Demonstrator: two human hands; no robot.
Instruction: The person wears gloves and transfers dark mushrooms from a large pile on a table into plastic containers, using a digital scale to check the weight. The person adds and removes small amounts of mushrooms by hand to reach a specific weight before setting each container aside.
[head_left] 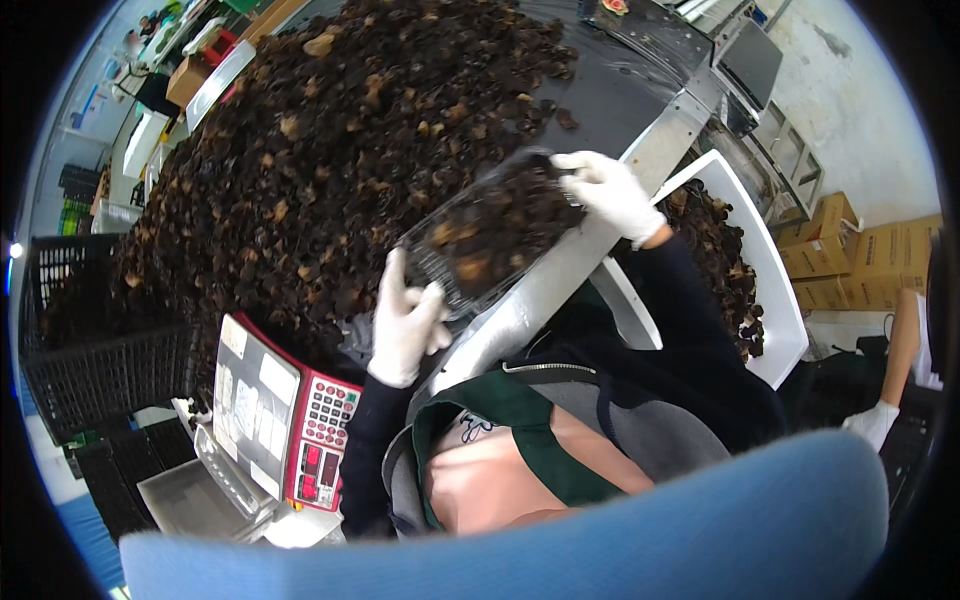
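Note:
A clear plastic box with dark brown, curled pieces that look like wood ear mushroom in it is held tilted between my two hands, over the table's near edge. My left hand, in a white glove, grips the box's left end with thumb and fingers. At its far right corner, my right hand, also gloved in white, pinches the rim. Beyond the box spreads a big heap of the same dark pieces. Whether the box has a lid on, I cannot tell.
A red scale with keypad stands at left, near a black crate. To the right is a white tub of dark pieces. Cardboard boxes stack at far right. Another person's gloved hand shows at the right edge.

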